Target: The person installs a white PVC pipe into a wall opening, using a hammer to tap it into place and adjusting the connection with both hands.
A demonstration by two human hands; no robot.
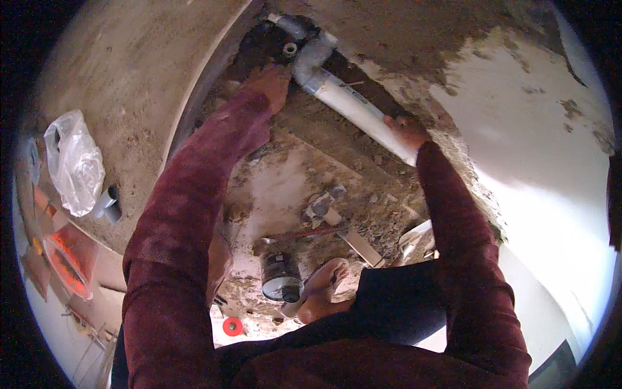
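A long white pipe [363, 115] runs diagonally along the dug-out channel, with a grey elbow fitting [314, 57] at its far end. My right hand [409, 132] is closed around the pipe near its close end. Beside the elbow, my left hand [269, 85] reaches down to the dirt at the edge of the dark hole [259, 47]; its fingertips are hidden, so their grip does not show. A small pale round pipe end [289, 48] sticks up in the hole just beyond that hand. Another grey pipe piece [289, 26] lies behind it.
A dark can [280, 275] stands by my sandalled foot [328, 279]. Near it lie a wooden strip [361, 246] and a red round piece [233, 326]. Left are a clear plastic bag [74, 165], grey fittings [109, 205] and an orange-marked sheet [68, 261]. A plastered white wall [538, 136] rises right.
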